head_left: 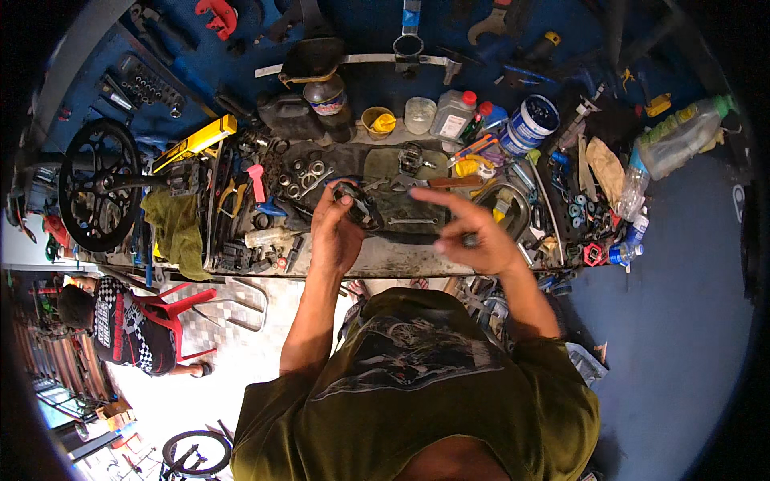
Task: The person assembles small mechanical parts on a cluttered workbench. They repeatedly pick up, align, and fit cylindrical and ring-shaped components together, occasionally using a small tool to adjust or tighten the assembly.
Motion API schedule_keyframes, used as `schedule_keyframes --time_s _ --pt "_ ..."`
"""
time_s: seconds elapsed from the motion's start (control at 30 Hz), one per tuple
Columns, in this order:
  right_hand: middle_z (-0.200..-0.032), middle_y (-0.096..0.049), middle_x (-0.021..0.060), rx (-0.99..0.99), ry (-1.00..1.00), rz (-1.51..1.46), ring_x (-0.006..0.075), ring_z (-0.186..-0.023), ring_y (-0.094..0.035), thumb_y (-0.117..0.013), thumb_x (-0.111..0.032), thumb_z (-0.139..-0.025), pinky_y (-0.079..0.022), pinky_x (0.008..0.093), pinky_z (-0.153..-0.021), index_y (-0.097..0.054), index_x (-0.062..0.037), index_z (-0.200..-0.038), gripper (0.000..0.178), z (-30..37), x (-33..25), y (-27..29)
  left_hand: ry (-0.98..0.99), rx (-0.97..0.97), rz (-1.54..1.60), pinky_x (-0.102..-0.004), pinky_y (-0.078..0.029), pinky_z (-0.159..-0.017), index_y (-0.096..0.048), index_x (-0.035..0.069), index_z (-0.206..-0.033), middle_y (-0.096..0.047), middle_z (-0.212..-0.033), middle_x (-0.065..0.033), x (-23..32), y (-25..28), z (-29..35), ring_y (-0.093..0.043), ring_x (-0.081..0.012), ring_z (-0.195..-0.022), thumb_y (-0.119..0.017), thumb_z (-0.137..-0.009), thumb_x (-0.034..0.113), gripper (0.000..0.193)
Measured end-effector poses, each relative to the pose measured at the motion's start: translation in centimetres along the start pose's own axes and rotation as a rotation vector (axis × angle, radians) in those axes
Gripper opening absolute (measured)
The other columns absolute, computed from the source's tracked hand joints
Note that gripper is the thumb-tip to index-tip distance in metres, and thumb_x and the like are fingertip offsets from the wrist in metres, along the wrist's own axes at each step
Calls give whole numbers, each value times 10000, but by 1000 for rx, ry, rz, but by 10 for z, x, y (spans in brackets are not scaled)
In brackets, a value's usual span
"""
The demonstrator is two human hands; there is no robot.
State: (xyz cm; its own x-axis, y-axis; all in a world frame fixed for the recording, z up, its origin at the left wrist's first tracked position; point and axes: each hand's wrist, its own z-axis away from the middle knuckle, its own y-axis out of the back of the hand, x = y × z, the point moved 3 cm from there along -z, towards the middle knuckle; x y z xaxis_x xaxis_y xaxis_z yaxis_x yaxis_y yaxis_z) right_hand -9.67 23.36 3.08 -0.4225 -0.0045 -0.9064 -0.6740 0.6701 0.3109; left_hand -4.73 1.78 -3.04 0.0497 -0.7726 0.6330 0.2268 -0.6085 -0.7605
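Grey workbench (393,255) is sitting under left hand (332,226), which is gripping a dark metal mechanism (360,205), seemingly mid-handling, not set down, while right hand (475,240) is hovering, index extended, grip unclear, silver steel wrench (413,221) lying between.

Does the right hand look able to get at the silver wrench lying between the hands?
Probably yes: the right hand is just right of the silver wrench, and nothing visible covers it. The left hand holds a dark part off to the wrench's left, apparently leaving the way free.
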Motion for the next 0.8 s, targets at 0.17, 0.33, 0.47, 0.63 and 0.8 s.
schedule_keyframes --time_s 0.17,0.33,0.47,0.63,0.8 --pt "-571 -491 -46 -68 -243 -189 29 -550 -412 -607 -36 -753 -333 207 -615 -362 -53 -1451 740 -11 -12 -36 -120 -70 -113 -300 -443 -790 -502 72 -1128 -563 -984 -38 4 6 -4 -537 -145 -919 -621 -844 85 308" --pt "-620 -536 -40 -71 -241 -274 18 -531 -428 -607 -82 -749 -332 194 -592 -343 -33 -1457 757 -12 -12 -45 -228 -56 -278 -203 -385 -625 -482 60 -1126 -538 -869 4 17 1 8 -481 -61 -730 -610 -845 44 308" --pt "-1100 -618 64 -54 -204 -362 18 -607 -518 -625 -147 -748 -400 195 -643 -341 -4 -1451 772 -13 -9 -53 -356 -33 -467 -157 -324 -537 -472 52 -1104 -508 -910 5 23 6 15 -409 -15 -623 -599 -847 8 290" --pt "-1482 -394 108 -78 -200 -399 31 -684 -569 -643 -169 -771 -448 205 -702 -349 6 -1444 756 -11 -4 -61 -519 -17 -635 -168 -374 -567 -452 49 -1112 -468 -1048 -23 33 -2 23 -453 -17 -723 -591 -831 -60 332" --pt "-1155 -582 85 -101 -144 -361 34 -600 -518 -635 -156 -809 -415 216 -614 -292 11 -1463 757 -12 -1 -64 -537 -5 -754 -186 -428 -727 -438 44 -1109 -477 -1048 -38 39 -10 31 -488 -58 -886 -577 -827 -94 344"
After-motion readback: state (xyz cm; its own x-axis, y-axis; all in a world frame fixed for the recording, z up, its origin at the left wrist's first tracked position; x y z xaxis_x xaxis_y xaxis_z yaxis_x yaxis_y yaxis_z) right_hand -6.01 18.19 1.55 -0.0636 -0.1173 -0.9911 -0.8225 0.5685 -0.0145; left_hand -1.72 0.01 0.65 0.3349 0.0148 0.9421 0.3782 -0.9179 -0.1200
